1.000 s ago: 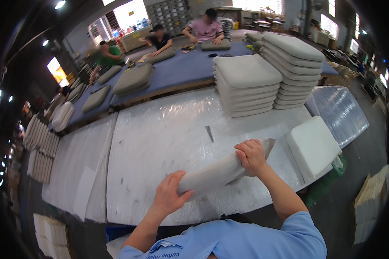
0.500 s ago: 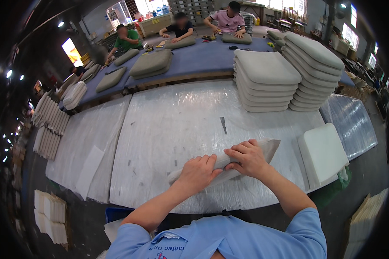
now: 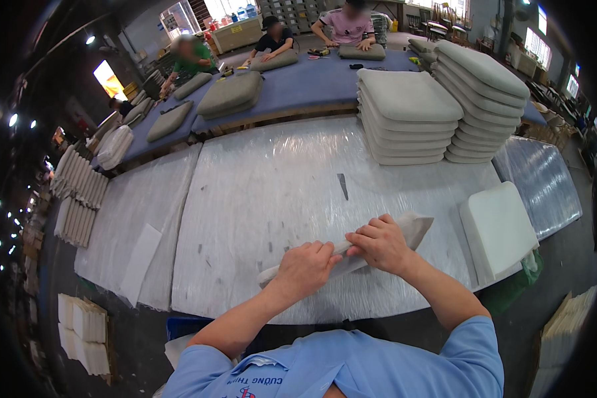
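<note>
A pale grey seat cushion (image 3: 415, 229) stands tilted on its edge in front of me, over the plastic-wrapped tabletop (image 3: 265, 192). My left hand (image 3: 305, 267) is closed over its upper edge, left of the middle. Close beside it, my right hand (image 3: 380, 244) pinches the same edge, fingers curled over the top. The thumbs sit near each other; the edge between them is partly hidden by my fingers. At the right end the cushion's corner flares out past my right hand.
A white cushion (image 3: 501, 225) lies at the table's right edge. Two tall cushion stacks (image 3: 411, 103) stand at the back right. Behind is a blue-topped table (image 3: 305, 86) with darker cushions (image 3: 231, 93), where several people work. A white strip (image 3: 141, 262) lies at left.
Both hands keep their grip on the cushion's edge and have drawn slightly closer together. The cushion's edge looks thinner between them, and its right end flares a little more.
</note>
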Demonstrator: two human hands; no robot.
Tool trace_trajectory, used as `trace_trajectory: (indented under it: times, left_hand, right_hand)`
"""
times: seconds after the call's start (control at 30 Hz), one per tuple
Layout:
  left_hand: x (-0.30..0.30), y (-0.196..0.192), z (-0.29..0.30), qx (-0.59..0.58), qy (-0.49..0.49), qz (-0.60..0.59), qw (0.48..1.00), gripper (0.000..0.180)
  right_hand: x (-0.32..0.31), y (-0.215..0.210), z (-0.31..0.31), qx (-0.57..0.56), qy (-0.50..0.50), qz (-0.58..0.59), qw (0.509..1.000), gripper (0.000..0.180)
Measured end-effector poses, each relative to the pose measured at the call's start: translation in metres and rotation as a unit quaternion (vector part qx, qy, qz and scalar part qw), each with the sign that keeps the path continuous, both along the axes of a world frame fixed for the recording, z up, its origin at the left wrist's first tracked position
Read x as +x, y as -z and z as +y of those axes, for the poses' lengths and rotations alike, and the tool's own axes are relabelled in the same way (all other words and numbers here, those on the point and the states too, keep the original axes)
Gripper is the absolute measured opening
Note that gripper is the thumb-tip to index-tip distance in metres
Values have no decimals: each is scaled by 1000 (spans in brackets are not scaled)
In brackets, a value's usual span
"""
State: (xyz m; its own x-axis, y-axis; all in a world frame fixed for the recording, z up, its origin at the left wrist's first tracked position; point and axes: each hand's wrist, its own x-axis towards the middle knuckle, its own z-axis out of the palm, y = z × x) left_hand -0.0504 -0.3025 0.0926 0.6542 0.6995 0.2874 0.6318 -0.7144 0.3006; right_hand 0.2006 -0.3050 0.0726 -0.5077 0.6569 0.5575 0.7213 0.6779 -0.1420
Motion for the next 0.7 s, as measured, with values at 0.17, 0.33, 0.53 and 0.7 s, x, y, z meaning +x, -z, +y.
trace_trajectory:
  times: [0.17,0.33,0.53,0.7]
  left_hand:
    - [11,-6,-7,-9,11,12,1000,44]
    - [30,-21,7,-142,0,149,979,49]
    - [32,-26,21,-200,-3,177,964,49]
    - [36,-4,20,-54,37,66,996,52]
  right_hand:
    - [2,2,-1,-12,-3,10,1000,25]
    - [19,-6,4,-92,-27,34,995,30]
    - [39,-16,-10,-29,14,-9,999,45]
    - [38,-6,-4,-41,23,8,999,44]
